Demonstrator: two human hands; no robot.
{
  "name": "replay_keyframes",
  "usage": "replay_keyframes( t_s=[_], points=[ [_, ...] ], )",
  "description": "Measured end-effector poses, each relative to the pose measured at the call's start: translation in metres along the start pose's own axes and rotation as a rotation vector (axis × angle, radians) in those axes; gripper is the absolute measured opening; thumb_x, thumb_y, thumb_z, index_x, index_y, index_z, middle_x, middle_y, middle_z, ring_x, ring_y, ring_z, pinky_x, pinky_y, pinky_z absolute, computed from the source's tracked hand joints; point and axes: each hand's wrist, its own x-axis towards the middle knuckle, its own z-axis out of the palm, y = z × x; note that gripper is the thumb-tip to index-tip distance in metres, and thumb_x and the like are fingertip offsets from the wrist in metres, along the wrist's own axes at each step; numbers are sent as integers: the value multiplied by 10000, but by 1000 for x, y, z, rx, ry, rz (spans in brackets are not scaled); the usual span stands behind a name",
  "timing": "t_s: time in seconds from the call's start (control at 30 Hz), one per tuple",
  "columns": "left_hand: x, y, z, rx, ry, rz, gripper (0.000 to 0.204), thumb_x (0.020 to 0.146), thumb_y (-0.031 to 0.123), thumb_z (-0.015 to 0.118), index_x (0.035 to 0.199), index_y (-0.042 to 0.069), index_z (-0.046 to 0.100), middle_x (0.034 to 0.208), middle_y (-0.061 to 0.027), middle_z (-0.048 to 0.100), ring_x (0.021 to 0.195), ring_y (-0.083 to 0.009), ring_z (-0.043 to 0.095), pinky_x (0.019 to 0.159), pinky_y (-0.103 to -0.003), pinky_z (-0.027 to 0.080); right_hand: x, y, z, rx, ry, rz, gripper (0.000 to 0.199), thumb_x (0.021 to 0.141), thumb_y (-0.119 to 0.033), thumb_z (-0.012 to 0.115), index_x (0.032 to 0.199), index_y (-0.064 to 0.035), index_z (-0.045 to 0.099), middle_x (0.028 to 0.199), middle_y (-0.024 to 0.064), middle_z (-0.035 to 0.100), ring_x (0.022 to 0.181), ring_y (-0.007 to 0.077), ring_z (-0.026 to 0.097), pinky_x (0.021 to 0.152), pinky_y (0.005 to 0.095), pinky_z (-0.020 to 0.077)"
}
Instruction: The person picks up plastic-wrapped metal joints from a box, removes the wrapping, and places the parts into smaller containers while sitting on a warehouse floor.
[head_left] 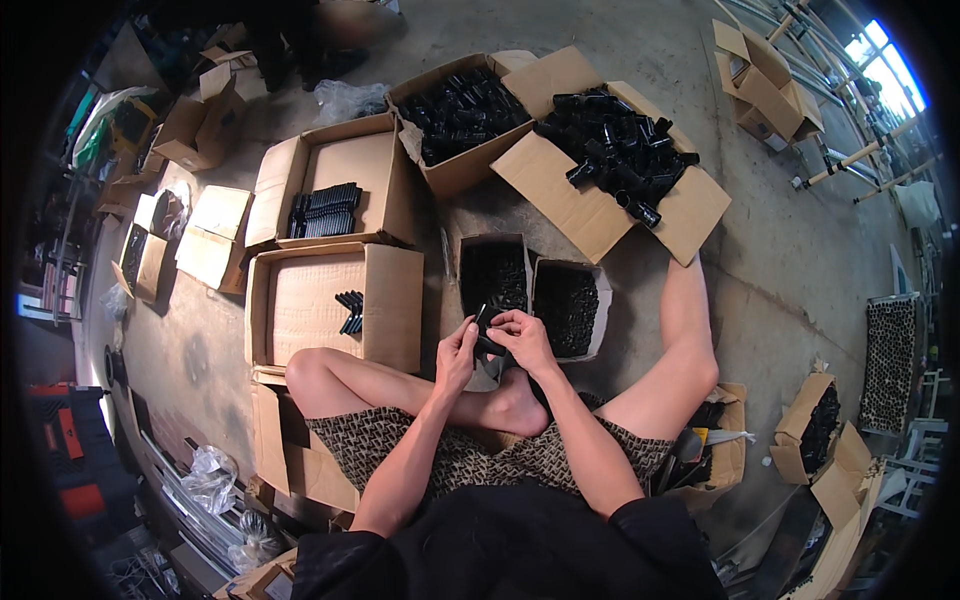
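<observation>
At the frame's centre, the left hand (pixel 457 352) and right hand (pixel 522 338) both pinch one small black plastic part (pixel 487 322) between their fingertips (its exact shape is too small to tell). Just above sit two small boxes of black parts (pixel 527 285).

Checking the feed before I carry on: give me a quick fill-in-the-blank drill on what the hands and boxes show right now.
1. Both the left hand and the right hand hold a small ____ part.
2. The person sits on the ____ floor with legs crossed.
3. The two small boxes just beyond the hands are filled with ____ pieces.
4. The flattened cardboard sheet carries a pile of black ____.

Missing words: black; concrete; black; tubes
</observation>
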Motion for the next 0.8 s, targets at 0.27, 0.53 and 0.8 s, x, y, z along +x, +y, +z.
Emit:
replay_keyframes(
  t_s=[0.27, 0.53, 0.8],
  points=[
    [-3, 3, 4, 82, 50, 195, 373, 1029, 218, 526, 1292, -38, 594, 853, -15, 656, 732, -55, 543, 626, -223, 443, -3, 3, 1, -48, 42, -66, 162, 867, -60, 711, 981, 52, 683, 851, 96, 714, 710, 118, 665, 519, 264, 563],
    [-2, 2, 3, 140, 76, 248, 370, 1018, 193, 539, 1288, -56, 583, 943, -51, 654, 823, -74, 549, 702, -244, 468, -5, 16, 9, -161, 76, -15, 162, 926, -77, 658, 983, 75, 667, 825, 91, 694, 704, 120, 663, 587, 272, 593],
    [-3, 2, 3, 141, 58, 207, 373, 1011, 197, 543, 1279, -59, 586, 953, -96, 662, 830, -122, 592, 710, -272, 479, -9, 6, 8, -213, 71, -86, 179, 926, -83, 654, 995, 82, 666, 806, 97, 700, 696, 132, 681, 600, 258, 556]
  ],
)
